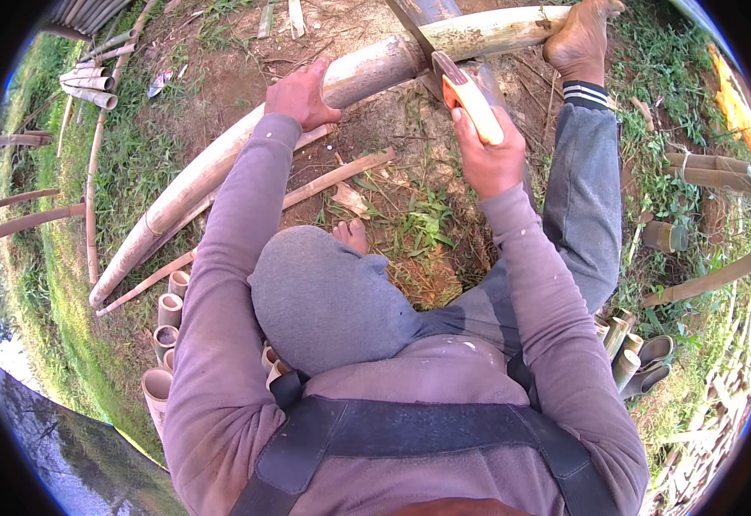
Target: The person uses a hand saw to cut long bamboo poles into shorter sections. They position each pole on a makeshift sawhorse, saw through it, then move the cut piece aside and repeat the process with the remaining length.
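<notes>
A long, thick bamboo pole (367,76) runs from the lower left up to the upper right and looks curved in this view. My left hand (302,96) grips it from above, left of the saw. In my right hand (489,159) is a handsaw (478,105), its orange and pale handle wrapped by my fingers. The dark saw blade (410,21) lies across the pole at a dark ring; I cannot tell how deep it sits. My bare right foot (575,47) rests against the pole's far right end.
Several cut bamboo tubes (169,308) stand to my left, with more tubes (625,357) and dark shoes (653,365) to my right. Split bamboo strips (337,176) lie on the soil before me. Hollow bamboo pieces (90,84) lie at the far left.
</notes>
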Tool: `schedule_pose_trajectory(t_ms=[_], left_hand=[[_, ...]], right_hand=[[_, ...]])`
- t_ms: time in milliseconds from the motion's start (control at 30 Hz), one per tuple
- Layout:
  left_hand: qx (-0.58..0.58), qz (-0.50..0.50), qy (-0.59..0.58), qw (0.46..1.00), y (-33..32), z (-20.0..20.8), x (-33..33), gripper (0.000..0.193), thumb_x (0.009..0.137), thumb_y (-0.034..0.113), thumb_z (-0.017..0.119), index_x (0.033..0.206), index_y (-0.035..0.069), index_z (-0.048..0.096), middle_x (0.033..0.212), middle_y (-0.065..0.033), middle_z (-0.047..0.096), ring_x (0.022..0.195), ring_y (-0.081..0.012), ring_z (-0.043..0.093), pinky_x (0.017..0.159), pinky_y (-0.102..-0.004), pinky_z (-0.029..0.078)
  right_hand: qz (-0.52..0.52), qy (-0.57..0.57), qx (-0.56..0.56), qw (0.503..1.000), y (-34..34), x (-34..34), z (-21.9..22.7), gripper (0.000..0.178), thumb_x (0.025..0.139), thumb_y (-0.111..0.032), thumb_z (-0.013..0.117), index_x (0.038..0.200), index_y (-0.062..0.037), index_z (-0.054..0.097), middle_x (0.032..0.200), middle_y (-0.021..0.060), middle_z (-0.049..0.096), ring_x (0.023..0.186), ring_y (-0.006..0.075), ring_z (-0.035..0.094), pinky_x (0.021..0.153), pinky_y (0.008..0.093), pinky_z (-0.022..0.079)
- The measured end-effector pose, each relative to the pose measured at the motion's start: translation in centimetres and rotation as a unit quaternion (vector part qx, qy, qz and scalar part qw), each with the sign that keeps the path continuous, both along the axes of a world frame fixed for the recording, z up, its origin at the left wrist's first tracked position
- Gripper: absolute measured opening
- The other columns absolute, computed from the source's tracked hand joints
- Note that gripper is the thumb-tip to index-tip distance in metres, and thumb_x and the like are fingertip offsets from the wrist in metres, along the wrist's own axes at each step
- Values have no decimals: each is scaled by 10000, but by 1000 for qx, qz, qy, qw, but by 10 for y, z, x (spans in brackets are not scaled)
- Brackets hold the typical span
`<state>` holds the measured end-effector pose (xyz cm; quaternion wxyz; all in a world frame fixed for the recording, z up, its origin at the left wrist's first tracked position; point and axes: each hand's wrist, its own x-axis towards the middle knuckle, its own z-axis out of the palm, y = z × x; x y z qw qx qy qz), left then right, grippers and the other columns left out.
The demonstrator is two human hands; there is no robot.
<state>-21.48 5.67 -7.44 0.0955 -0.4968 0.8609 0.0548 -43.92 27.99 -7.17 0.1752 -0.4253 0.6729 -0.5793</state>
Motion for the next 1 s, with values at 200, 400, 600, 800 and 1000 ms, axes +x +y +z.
schedule_pose_trajectory(t_ms=[200,400,600,800,1000], left_hand=[[16,12,-18,1000,5,10,14,1044,747,536,874,1617,197,408,1438,-131,666,1271,-336,683,1069,-486,579],[2,12,2,1000,8,-6,12,1056,710,465,877,1624,231,401,1468,-135,647,1275,-350,675,1088,-484,559],[13,12,-15,1000,2,17,10,1046,753,535,865,1626,192,403,1468,-137,641,1270,-343,680,1085,-473,570],[14,18,-6,1000,7,2,7,1066,712,482,866,1638,237,398,1521,-122,612,1317,-348,651,1117,-506,535],[7,20,2,1000,10,3,9,1066,721,484,860,1644,240,386,1535,-110,602,1331,-337,643,1119,-493,536]], right_hand=[[36,81,5,996,77,13,23,161,939,-48,800,1027,15,681,802,87,733,680,140,702,629,332,555],[21,77,29,996,69,3,9,156,953,-97,801,990,7,691,806,105,726,711,163,702,656,340,550],[23,31,58,998,12,10,39,196,955,-151,811,1031,4,719,799,98,724,668,119,636,630,317,520],[40,41,50,997,92,3,53,164,957,-95,794,1037,12,698,839,108,748,708,153,696,654,329,546],[41,64,125,989,-15,-2,55,256,979,-176,775,1105,37,710,858,181,754,713,209,714,670,343,548]])
